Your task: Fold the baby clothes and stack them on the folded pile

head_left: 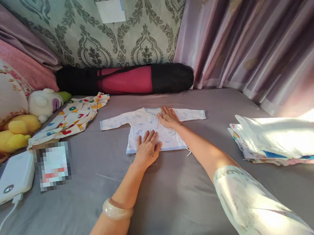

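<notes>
A small white baby shirt point(138, 133) with pale blue prints and blue edging lies spread flat, both sleeves stretched out sideways. My left hand point(147, 147) rests flat on its lower front near the hem, fingers apart. Higher up, by the neckline, my right hand point(168, 116) presses flat on the cloth with its fingers extended. A thin white tie shows at the lower right hem. Part of the shirt's right side is covered by my right hand and forearm.
The grey sheet point(104, 200) lies under everything. Folded clothes point(285, 138) are stacked at right. At left are patterned cloth point(71, 118), a white power bank point(14, 177) with a cable, and plush toys point(22, 130). A black-and-red long bag point(125, 80) lies along the wall.
</notes>
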Available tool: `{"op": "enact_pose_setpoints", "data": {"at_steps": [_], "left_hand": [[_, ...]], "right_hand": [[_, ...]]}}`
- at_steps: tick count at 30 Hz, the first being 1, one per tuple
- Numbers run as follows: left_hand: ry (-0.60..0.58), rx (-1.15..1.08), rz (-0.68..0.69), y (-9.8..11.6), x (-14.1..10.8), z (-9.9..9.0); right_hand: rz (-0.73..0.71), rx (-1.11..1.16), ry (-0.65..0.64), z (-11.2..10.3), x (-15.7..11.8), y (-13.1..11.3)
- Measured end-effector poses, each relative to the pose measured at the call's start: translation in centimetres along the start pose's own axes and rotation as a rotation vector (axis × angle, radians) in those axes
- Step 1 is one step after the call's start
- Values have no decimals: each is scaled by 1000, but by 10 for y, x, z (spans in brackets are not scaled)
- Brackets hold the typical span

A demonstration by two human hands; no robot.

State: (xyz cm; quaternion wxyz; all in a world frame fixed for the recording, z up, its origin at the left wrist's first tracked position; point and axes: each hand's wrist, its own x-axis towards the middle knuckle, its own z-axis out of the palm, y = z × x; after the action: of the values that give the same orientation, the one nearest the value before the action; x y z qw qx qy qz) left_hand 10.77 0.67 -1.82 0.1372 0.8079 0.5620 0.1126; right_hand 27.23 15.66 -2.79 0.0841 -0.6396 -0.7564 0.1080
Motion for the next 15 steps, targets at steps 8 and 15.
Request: {"op": "enact_pose_setpoints", "data": {"at_steps": [8, 15], "left_hand": [[196, -91, -1, -1, 0, -6], [100, 37, 52, 2, -4, 1]], "right_hand": [[26, 202, 39, -41, -47, 16], [-144, -48, -42, -12, -127, -1]]}}
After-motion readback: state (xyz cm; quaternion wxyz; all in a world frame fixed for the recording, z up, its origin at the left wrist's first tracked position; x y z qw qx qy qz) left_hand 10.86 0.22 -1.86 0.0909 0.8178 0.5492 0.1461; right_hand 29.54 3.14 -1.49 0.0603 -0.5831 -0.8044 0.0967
